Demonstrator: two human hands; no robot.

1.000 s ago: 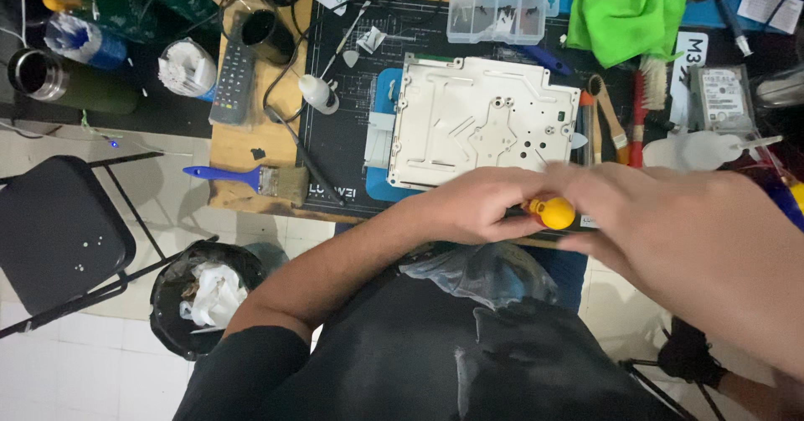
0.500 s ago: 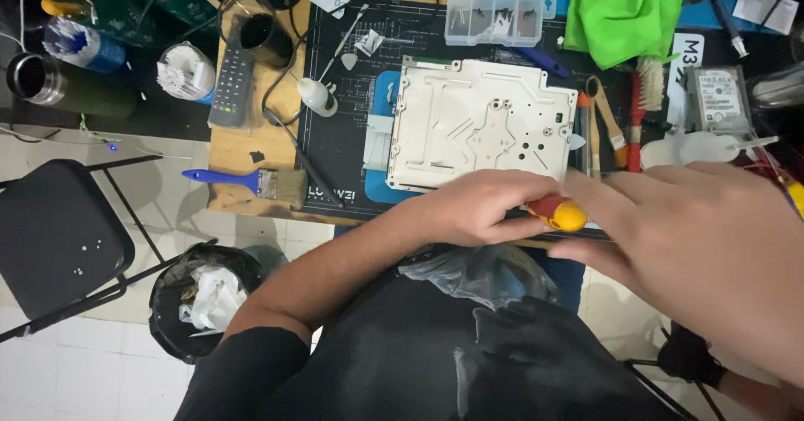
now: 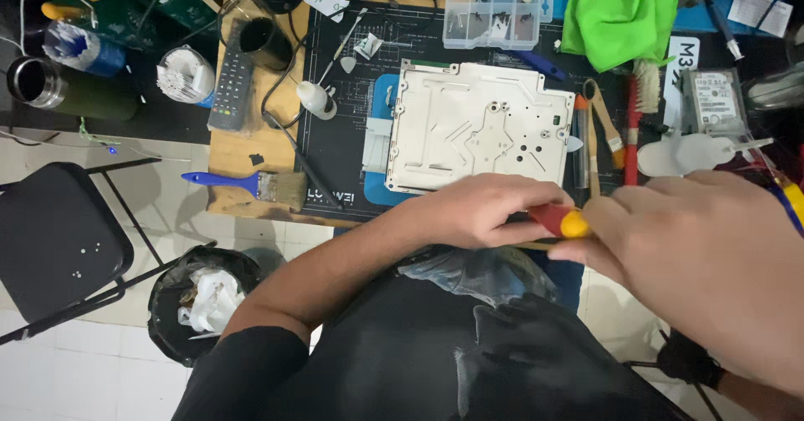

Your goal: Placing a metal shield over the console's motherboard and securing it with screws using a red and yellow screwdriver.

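Now | left hand (image 3: pixel 481 211) grip pinching screwdriver handle (image 3: pixel 559 220) | right hand (image 3: pixel 703 253) fingertips touching its yellow end

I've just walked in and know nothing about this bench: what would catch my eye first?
Probably the two hands meeting at the near edge: the left hand and right hand both on a red and yellow screwdriver. Just beyond them a pale metal plate lies on the black mat, and a bright green cloth sits at the far right.
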